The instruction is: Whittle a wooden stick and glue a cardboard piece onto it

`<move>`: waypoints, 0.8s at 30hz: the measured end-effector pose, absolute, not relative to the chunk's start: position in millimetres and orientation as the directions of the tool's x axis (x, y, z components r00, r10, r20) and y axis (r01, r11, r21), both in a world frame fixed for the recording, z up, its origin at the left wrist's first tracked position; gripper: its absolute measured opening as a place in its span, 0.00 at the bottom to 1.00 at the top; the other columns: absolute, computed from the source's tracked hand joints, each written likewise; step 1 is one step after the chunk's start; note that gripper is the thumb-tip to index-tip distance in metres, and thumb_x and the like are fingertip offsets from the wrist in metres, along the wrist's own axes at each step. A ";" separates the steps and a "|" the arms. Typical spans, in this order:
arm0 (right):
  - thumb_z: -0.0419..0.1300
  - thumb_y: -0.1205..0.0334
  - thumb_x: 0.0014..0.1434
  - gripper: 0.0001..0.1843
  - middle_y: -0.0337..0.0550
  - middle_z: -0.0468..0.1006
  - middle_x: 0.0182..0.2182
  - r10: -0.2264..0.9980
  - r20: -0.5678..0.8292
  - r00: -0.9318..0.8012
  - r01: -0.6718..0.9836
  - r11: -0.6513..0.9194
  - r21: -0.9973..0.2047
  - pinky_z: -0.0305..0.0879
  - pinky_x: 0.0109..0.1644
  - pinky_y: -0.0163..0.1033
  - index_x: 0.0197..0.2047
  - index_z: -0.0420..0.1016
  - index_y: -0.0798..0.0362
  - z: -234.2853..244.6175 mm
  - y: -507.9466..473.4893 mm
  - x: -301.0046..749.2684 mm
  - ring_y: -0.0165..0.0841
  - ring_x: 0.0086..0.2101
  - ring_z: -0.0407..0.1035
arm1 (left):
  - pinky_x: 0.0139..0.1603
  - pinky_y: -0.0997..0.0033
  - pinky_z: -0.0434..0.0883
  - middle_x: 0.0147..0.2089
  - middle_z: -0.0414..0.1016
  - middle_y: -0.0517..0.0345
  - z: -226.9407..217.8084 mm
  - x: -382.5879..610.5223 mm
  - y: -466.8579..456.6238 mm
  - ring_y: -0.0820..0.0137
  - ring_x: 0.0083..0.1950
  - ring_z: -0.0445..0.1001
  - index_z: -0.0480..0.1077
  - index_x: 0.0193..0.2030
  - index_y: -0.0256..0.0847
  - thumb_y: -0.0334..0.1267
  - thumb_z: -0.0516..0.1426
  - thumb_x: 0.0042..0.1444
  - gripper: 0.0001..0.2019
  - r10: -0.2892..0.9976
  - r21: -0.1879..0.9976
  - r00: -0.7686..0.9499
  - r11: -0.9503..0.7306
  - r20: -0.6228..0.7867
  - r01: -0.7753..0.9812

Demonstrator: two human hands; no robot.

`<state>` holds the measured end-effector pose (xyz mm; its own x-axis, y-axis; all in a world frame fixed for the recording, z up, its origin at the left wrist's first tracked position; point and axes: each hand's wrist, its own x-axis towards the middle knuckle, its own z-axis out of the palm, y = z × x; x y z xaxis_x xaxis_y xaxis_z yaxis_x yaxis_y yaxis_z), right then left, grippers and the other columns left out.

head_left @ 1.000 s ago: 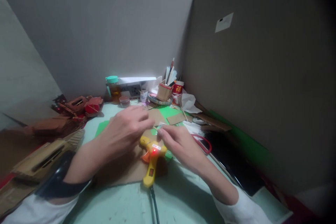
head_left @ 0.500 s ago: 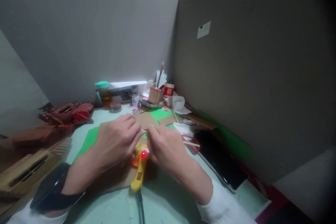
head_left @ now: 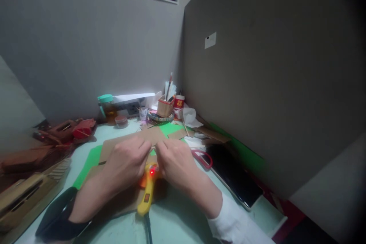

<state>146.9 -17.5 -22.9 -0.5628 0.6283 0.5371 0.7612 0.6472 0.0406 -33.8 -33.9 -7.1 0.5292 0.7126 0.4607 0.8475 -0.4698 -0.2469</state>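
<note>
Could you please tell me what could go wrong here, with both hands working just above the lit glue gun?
1. Burn: the left hand and right hand pinch a small piece right over the glue gun, whose red light is lit. Its nozzle end is hidden beneath them, so a finger might touch it.
2. The gun lies on cardboard; dripping glue could foul it.
3. Its cord runs towards the person; the white sleeve might snag it.

A teal-lidded amber glass jar (head_left: 106, 106) stood by the grey back wall (head_left: 85, 45); to its right were a brown cardboard pen holder (head_left: 165, 107) and a red paper cup (head_left: 178, 102). Red-handled scissors (head_left: 203, 158) lay just beside a flat black tablet (head_left: 234, 177).
</note>
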 end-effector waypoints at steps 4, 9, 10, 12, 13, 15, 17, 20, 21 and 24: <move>0.53 0.73 0.59 0.08 0.42 0.74 0.28 0.650 0.532 -0.544 0.779 0.626 0.033 0.42 0.30 0.43 0.32 0.68 0.51 -25.6 -17.3 144.1 0.36 0.28 0.64 | 0.29 0.64 0.55 0.27 0.67 0.54 -10.0 -27.9 -35.7 0.63 0.28 0.65 0.61 0.27 0.43 0.26 0.48 0.58 0.11 0.755 -0.224 0.472 -0.416 0.455 0.881; 0.53 0.73 0.56 0.08 0.43 0.75 0.28 0.671 0.517 -0.531 0.796 0.605 0.033 0.42 0.31 0.43 0.32 0.67 0.51 -29.3 -15.4 141.8 0.37 0.28 0.64 | 0.30 0.63 0.59 0.28 0.70 0.52 -14.7 -19.4 -36.8 0.61 0.30 0.68 0.62 0.28 0.44 0.23 0.48 0.57 0.12 0.816 -0.179 0.386 -0.342 0.430 0.922; 0.53 0.73 0.55 0.08 0.43 0.75 0.28 0.673 0.512 -0.533 0.796 0.604 0.035 0.42 0.31 0.43 0.32 0.67 0.51 -29.6 -15.2 141.6 0.37 0.28 0.65 | 0.31 0.63 0.60 0.29 0.70 0.51 -14.7 -17.4 -37.6 0.60 0.31 0.69 0.63 0.29 0.43 0.22 0.48 0.56 0.12 0.824 -0.174 0.374 -0.332 0.425 0.927; 0.53 0.74 0.54 0.09 0.43 0.76 0.29 0.675 0.501 -0.541 0.793 0.608 0.037 0.43 0.32 0.43 0.34 0.68 0.51 -29.7 -15.5 141.7 0.38 0.29 0.66 | 0.32 0.61 0.60 0.30 0.72 0.50 -14.0 -13.5 -39.8 0.57 0.32 0.71 0.64 0.31 0.43 0.22 0.48 0.54 0.11 0.840 -0.167 0.355 -0.313 0.411 0.935; 0.53 0.74 0.54 0.09 0.43 0.76 0.30 0.676 0.496 -0.545 0.791 0.611 0.038 0.43 0.32 0.43 0.35 0.68 0.51 -29.7 -15.8 141.7 0.38 0.29 0.67 | 0.32 0.61 0.61 0.30 0.72 0.49 -13.6 -11.7 -41.0 0.56 0.33 0.71 0.65 0.31 0.42 0.21 0.49 0.53 0.11 0.848 -0.164 0.347 -0.306 0.402 0.938; 0.54 0.75 0.54 0.10 0.43 0.77 0.31 0.680 0.483 -0.551 0.789 0.613 0.037 0.43 0.32 0.43 0.36 0.68 0.51 -29.7 -16.8 141.4 0.38 0.30 0.68 | 0.33 0.60 0.62 0.31 0.74 0.48 -13.6 -9.1 -43.5 0.56 0.34 0.72 0.67 0.33 0.42 0.21 0.49 0.51 0.12 0.862 -0.156 0.331 -0.293 0.383 0.943; 0.54 0.75 0.55 0.10 0.44 0.77 0.32 0.689 0.469 -0.553 0.791 0.611 0.035 0.43 0.32 0.43 0.37 0.68 0.51 -30.1 -17.6 140.4 0.38 0.31 0.69 | 0.34 0.60 0.62 0.32 0.75 0.48 -15.3 -7.6 -45.4 0.55 0.35 0.73 0.68 0.34 0.42 0.21 0.50 0.51 0.12 0.874 -0.143 0.314 -0.280 0.372 0.949; 0.55 0.75 0.56 0.09 0.45 0.78 0.31 0.707 0.446 -0.549 0.799 0.601 0.032 0.43 0.32 0.43 0.37 0.68 0.51 -31.0 -18.6 137.2 0.39 0.31 0.71 | 0.35 0.59 0.62 0.34 0.77 0.47 -19.6 -6.3 -46.9 0.54 0.36 0.73 0.69 0.35 0.41 0.21 0.50 0.51 0.12 0.882 -0.124 0.293 -0.266 0.369 0.956; 0.55 0.75 0.56 0.09 0.45 0.78 0.31 0.715 0.440 -0.543 0.804 0.594 0.029 0.43 0.31 0.43 0.36 0.68 0.51 -31.4 -19.0 135.7 0.39 0.31 0.71 | 0.35 0.58 0.62 0.34 0.77 0.46 -21.2 -5.9 -47.1 0.54 0.36 0.73 0.69 0.35 0.41 0.21 0.51 0.51 0.12 0.882 -0.122 0.291 -0.264 0.371 0.957; 0.55 0.74 0.57 0.07 0.46 0.79 0.31 0.744 0.418 -0.521 0.823 0.568 0.015 0.45 0.31 0.42 0.35 0.68 0.51 -32.8 -20.3 131.4 0.39 0.31 0.72 | 0.36 0.57 0.62 0.35 0.76 0.45 -25.6 -4.8 -47.0 0.53 0.36 0.73 0.70 0.36 0.40 0.22 0.51 0.53 0.11 0.881 -0.126 0.286 -0.257 0.376 0.958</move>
<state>131.4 -20.3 -32.8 -0.5215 0.7442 0.4175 0.8229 0.5680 0.0153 -4.8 -47.0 -25.6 0.2857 0.8814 0.3762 0.9582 -0.2567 -0.1263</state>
